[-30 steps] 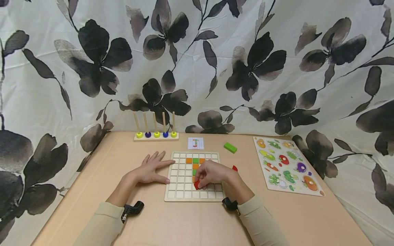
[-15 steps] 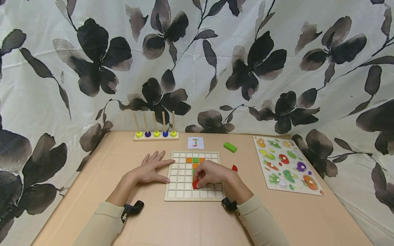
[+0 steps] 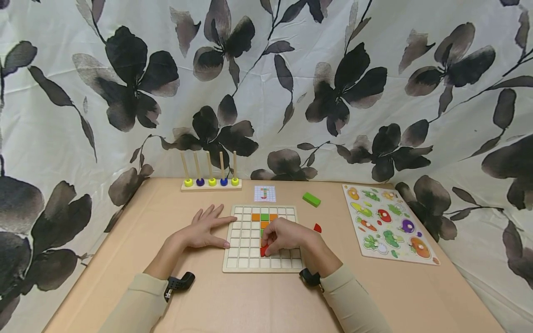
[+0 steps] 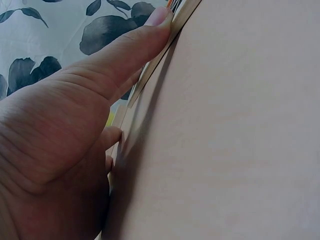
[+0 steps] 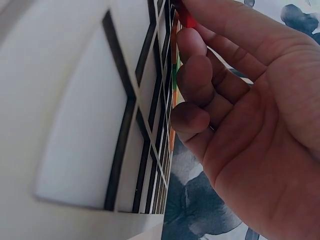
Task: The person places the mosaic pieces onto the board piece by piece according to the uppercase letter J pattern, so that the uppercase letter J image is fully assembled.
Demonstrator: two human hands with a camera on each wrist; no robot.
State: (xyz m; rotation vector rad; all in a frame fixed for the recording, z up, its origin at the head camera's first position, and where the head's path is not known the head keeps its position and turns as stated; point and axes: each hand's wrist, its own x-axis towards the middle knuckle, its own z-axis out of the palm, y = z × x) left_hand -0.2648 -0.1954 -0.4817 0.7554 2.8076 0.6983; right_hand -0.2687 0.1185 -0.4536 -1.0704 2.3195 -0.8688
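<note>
A wooden grid board (image 3: 243,254) with white square cells lies in the middle of the table. Orange tiles (image 3: 256,217) and green tiles (image 3: 264,217) fill part of its far row and a column below. My right hand (image 3: 287,235) pinches a red block (image 3: 263,250) between thumb and forefinger, at the lower end of that column. Its fingertips hide whether the block sits fully in a cell. On the board's left edge rest the thumb and forefinger of my left hand (image 3: 206,229), fingers spread. In the left wrist view the left thumb (image 4: 158,20) touches the board's edge.
Beyond the board lies a small gridded pattern card (image 3: 264,194). A rack of pegs with beads (image 3: 211,184) stands at the back left. To the right are a green block (image 3: 311,199), a red piece (image 3: 318,228) partly behind the right wrist, and a vegetable picture board (image 3: 389,226).
My right hand has shifted slightly left with the red block, which now lies in line with the coloured column. The left hand has stayed in place.
</note>
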